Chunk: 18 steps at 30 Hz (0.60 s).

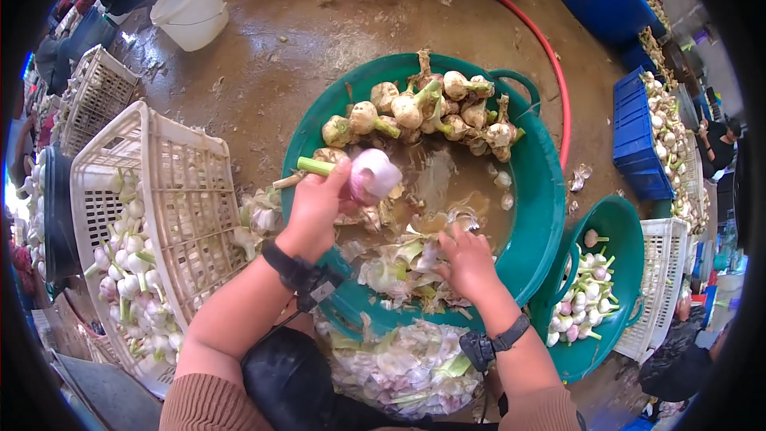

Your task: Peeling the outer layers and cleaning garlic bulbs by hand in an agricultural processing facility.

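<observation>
The person's left hand (317, 201) is closed on a purple-white garlic bulb (375, 175), held above the green basin (547, 219) toward its left rim. The right hand (467, 262), half open with curled fingers, touches loose peelings (391, 270) near the basin's near edge; whether it grips any is unclear. Soil-stained bulbs (408, 110) line the far rim.

Garlic bulbs (409, 109) lie beyond peels (387, 271) in the tub (540, 215), right of a crate (150, 191).
</observation>
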Each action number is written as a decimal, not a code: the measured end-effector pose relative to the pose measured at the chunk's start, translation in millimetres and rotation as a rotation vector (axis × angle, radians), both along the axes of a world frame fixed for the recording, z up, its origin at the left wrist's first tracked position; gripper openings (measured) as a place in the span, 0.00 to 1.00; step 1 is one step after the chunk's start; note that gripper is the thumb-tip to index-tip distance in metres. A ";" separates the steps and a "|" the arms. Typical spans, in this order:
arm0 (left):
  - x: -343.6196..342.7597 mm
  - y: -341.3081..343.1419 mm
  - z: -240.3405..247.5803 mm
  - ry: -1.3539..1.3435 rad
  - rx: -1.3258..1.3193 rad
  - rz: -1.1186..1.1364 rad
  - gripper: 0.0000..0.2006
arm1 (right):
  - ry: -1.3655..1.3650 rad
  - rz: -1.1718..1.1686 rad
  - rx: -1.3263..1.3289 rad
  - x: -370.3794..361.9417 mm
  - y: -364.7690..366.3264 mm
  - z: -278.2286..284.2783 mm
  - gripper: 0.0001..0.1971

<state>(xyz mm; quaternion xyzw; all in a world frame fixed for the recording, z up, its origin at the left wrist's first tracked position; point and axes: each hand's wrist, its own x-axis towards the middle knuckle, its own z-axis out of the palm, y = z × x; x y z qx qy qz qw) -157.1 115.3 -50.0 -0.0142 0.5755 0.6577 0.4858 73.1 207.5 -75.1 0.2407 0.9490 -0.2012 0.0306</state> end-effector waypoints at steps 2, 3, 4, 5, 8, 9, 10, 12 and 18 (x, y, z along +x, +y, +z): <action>10.1 3.4 0.2 0.152 0.014 -0.007 0.10 | 0.334 -0.195 -0.035 -16.5 -6.0 4.3 0.24; 14.1 2.7 -3.1 0.150 0.009 -0.012 0.10 | 0.332 -0.200 -0.039 -36.2 -9.9 11.8 0.24; 16.1 0.4 -4.6 0.268 0.047 -0.068 0.09 | 0.531 -0.351 -0.430 -58.6 -14.7 27.8 0.23; 17.4 -0.3 -6.8 0.386 0.087 -0.124 0.09 | 0.725 -0.495 -0.825 -69.3 -16.6 37.6 0.22; 13.0 1.3 -5.8 0.193 0.022 -0.055 0.10 | 0.697 -0.036 -0.329 -60.8 -14.2 40.8 0.17; 9.7 2.9 -4.3 -0.086 -0.055 0.009 0.10 | 0.698 -0.034 -0.335 -51.8 -14.3 36.2 0.17; 7.2 12.2 -6.5 -0.318 -0.033 0.163 0.11 | 0.714 0.077 -0.209 -37.9 -14.8 29.3 0.12; -20.3 -9.4 -27.4 -0.607 0.137 -0.072 0.12 | 0.871 -0.134 -0.255 -11.3 -3.0 28.6 0.06; -0.2 -3.7 -2.8 -0.657 0.230 -0.118 0.13 | 0.572 -0.348 -0.598 9.5 25.1 43.8 0.16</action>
